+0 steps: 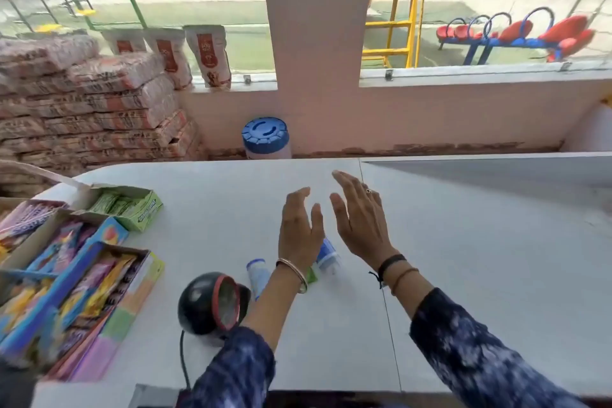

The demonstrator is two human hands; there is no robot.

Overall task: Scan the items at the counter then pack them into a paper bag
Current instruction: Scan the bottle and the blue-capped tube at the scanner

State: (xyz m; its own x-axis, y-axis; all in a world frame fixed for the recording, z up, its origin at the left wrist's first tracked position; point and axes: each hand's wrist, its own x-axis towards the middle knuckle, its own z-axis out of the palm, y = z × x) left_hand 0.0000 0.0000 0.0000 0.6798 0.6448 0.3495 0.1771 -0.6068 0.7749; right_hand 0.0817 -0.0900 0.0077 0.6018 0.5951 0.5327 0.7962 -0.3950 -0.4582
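Observation:
Both hands hover over the middle of the white counter [463, 242], fingers spread and holding nothing. My left hand [299, 228] is beside my right hand [359, 219], palms facing each other. Under my left wrist lie small items: a white tube with a blue cap [255, 275], a blue-and-white bottle [328, 255] lying on its side, and a green packet [311, 275], mostly hidden by the wrist. A black round barcode scanner [212, 305] with a red-rimmed window stands at the near left. No paper bag is in view.
Open boxes of sweets and snacks [66, 275] and a green gum box [129, 205] crowd the counter's left side. A blue-lidded jar [265, 139] stands behind the far edge. Stacked packets [82, 109] fill the back left corner under the window.

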